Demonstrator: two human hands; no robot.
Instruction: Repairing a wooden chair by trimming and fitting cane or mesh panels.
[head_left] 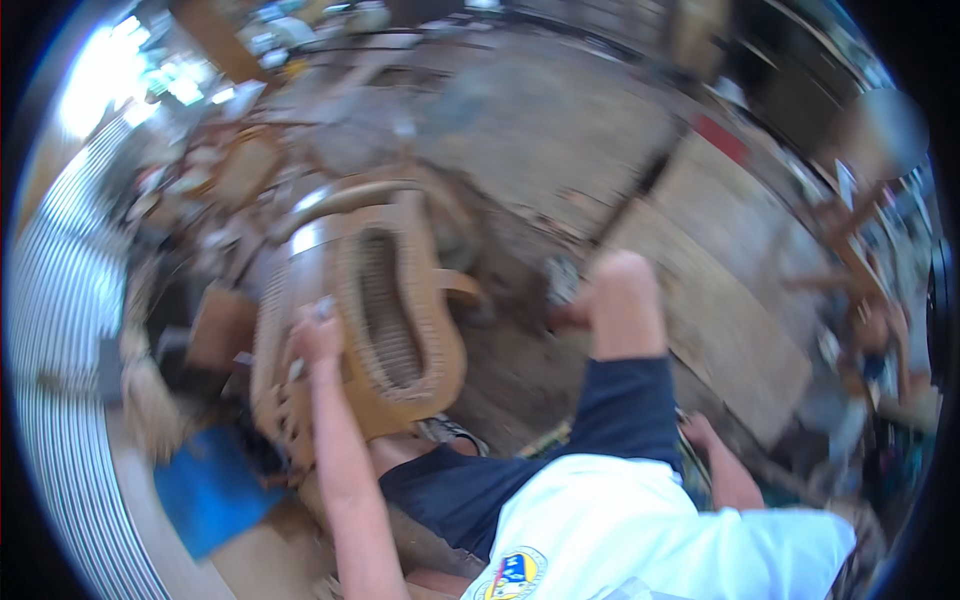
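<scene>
A light-brown wooden chair frame (441, 365) leans tilted beside my left leg. A long rounded opening in it is edged with a row of small holes or pegs. Over this frame is my left hand (317, 338), its fingers closed around something small and greyish that blur keeps me from naming. Whether the hand also touches the wood, I cannot tell. My right hand (697, 431) is low beside my right thigh, partly hidden and smeared, close to a dark green patterned surface.
A blue sheet (212, 490) lies at the lower left, next to a corrugated metal wall (62, 400). Wood pieces and clutter pile up at the far left. Large flat boards (715, 290) cover the floor ahead, and a wooden stand (855, 260) is at the right.
</scene>
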